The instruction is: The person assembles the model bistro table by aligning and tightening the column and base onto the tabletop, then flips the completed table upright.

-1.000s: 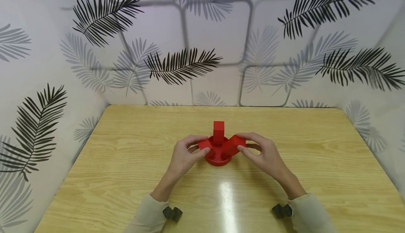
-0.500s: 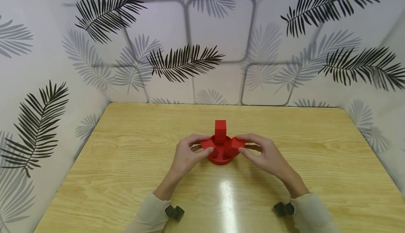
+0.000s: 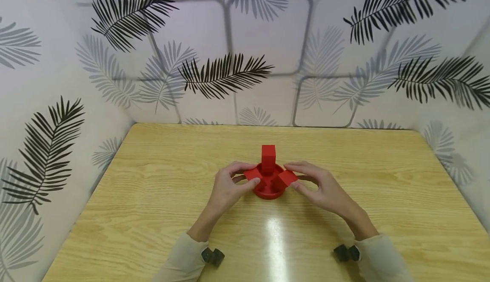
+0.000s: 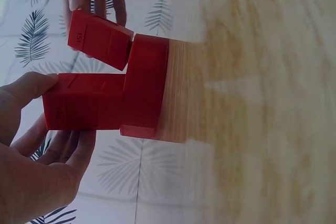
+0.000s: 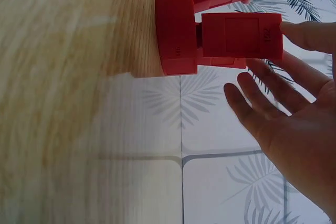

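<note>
A round red dish-shaped base (image 3: 269,195) sits on the wooden table in the head view. Three red rectangular blocks rise from it. My left hand (image 3: 226,186) pinches the left block (image 3: 252,174) between thumb and fingers near its top. On the other side, my right hand (image 3: 325,188) holds the right block (image 3: 287,178) at its top corners. The left wrist view shows that right block (image 4: 101,39) leaning outward from the base. A narrow neck joins the block (image 5: 239,35) to the base (image 5: 177,35) in the right wrist view. Untouched, the rear block (image 3: 268,157) stands upright.
The wooden table (image 3: 160,163) extends around the base on all sides. Behind it stands a white wall (image 3: 264,39) with a leaf pattern. A dark wrist device sits at each sleeve cuff.
The right block has tipped so that its top face now shows more, with my right hand still on it. The left hand keeps its grip; the whole view has shifted slightly.
</note>
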The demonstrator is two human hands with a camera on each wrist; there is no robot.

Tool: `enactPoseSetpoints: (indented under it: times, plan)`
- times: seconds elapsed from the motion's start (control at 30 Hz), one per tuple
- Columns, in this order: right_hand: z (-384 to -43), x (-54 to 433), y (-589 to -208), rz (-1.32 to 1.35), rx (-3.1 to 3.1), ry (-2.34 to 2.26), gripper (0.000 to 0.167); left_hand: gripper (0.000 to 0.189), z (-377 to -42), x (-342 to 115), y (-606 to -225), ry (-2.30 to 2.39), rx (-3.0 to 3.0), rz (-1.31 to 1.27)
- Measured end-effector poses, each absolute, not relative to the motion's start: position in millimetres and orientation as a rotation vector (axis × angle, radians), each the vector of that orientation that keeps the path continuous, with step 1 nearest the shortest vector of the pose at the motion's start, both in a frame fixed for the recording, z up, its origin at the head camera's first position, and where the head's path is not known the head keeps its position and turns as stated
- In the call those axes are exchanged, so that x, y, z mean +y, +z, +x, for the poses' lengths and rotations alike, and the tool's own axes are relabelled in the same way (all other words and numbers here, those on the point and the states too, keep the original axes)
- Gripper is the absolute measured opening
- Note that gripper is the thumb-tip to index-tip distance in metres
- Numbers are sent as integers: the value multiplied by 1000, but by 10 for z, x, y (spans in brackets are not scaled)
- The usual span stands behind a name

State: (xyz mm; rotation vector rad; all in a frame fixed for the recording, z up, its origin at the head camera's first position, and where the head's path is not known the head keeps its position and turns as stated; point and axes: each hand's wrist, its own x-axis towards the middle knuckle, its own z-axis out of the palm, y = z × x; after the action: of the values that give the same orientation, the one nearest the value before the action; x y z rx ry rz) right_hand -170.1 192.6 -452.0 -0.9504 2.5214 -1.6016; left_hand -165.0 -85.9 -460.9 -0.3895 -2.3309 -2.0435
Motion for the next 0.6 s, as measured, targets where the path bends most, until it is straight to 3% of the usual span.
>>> enactPoseSetpoints:
  times: [0.2, 0.37, 0.6]
  plan:
    - [-1696, 1881, -4540, -921, 2468, -1681, 42, 34, -1657, -858, -4617, -2059, -2328, -388]
    - [-1699, 1798, -4581, -971, 2551, -1643, 49, 34, -1671, -863, -4633, -2075, -2322, -401]
    - [-1704, 1687, -4620, -994, 2644, -1534, 37, 36, -1690, -879, -4646, -2074, -2330, -415]
